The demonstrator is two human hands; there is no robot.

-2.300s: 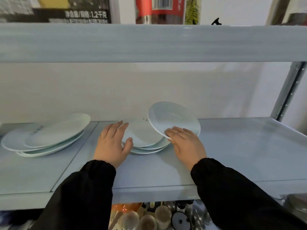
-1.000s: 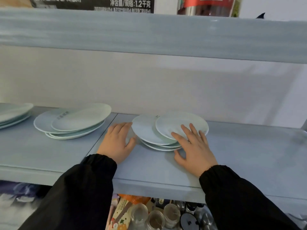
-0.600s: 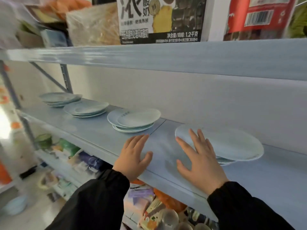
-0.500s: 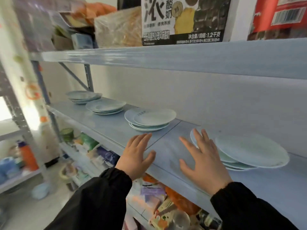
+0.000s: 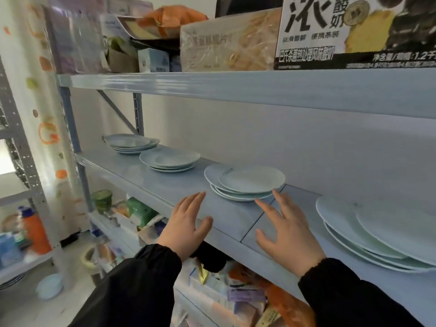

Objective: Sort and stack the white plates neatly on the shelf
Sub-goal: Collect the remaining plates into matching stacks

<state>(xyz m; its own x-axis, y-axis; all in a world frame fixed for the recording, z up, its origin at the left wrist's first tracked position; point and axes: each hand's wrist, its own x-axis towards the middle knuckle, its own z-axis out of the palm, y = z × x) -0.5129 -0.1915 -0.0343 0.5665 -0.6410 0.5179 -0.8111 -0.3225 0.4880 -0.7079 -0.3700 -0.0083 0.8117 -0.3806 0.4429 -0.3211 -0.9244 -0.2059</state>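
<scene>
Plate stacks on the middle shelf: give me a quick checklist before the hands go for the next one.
1. Left hand empty, fingers spread: ok.
2. Right hand empty, fingertips near the second stack but not gripping it: ok.
3. Second stack squared up: not ok, its top plate sits shifted right of those beneath.
4. Nearest stack squared up: not ok, plates fanned out sideways.
5. Two far stacks squared up: not ok, tops offset.
6. Bare shelf in front of the stacks for sliding plates: ok.
</scene>
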